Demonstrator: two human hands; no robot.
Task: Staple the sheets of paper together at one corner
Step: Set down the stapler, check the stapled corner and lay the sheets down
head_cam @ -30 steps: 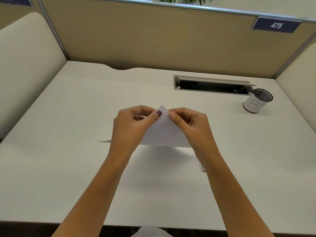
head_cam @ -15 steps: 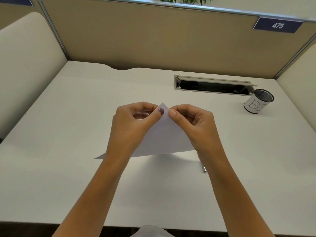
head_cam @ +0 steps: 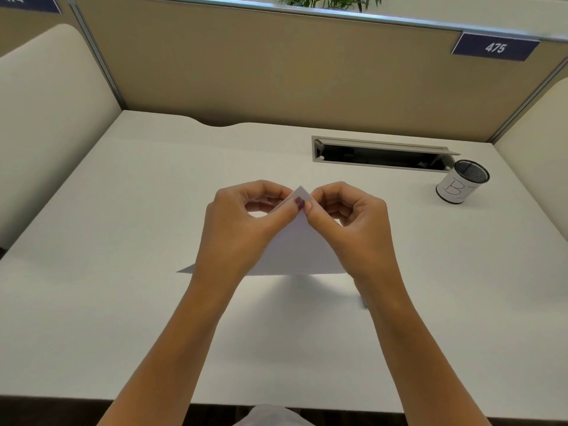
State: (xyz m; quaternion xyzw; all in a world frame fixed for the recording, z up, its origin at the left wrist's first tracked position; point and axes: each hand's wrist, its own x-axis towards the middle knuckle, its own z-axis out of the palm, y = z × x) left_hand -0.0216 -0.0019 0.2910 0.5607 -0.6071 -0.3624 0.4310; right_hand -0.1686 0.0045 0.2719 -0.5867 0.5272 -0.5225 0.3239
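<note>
Both hands pinch the far corner of the sheets of paper (head_cam: 295,250), which are lifted off the white tabletop (head_cam: 123,210) over its middle. The left hand (head_cam: 246,222) grips the corner between thumb and forefinger, and the right hand (head_cam: 353,222) does the same just beside it, their thumb tips touching. Beyond the paper to the right lies an open cable slot (head_cam: 381,153), with a white-wrapped mesh cup (head_cam: 461,186) standing at that slot's right end.
</note>
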